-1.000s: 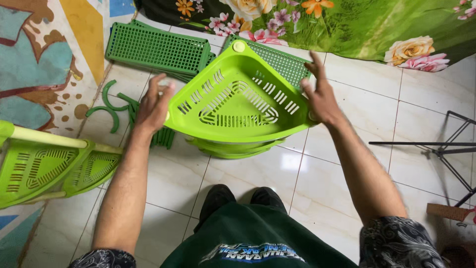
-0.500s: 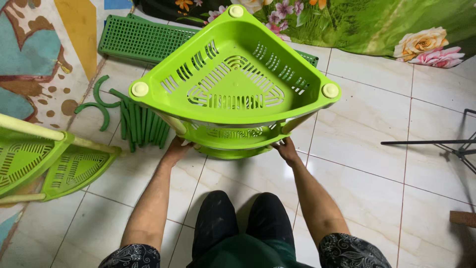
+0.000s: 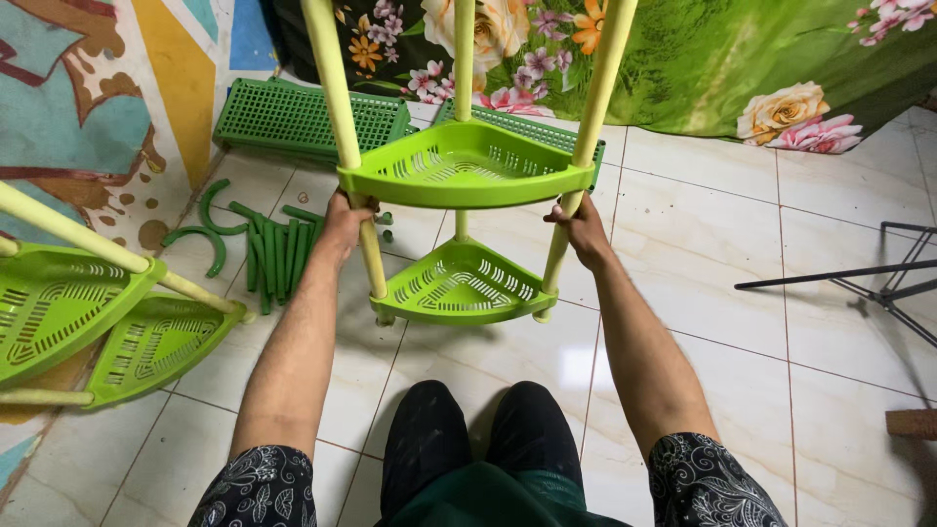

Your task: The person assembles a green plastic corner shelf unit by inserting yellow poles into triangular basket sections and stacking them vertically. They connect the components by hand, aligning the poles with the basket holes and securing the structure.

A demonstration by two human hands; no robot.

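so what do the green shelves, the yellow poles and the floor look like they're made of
Green shelves: likely moulded plastic, slotted, slightly glossy. Yellow poles: probably plastic tubes, smooth, matte. Floor: looks like glazed ceramic tile, marbled, reflective, with grout lines.

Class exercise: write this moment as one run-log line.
left hand: grips front-left pole | right hand: grips front-right pole | rack: upright on tile floor | nearby: second rack tipped over, left

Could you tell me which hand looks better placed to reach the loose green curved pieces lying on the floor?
Left. The left hand grips the rack's yellow pole right beside the green curved pieces; the right hand holds the opposite pole, with the rack's shelves between it and them.
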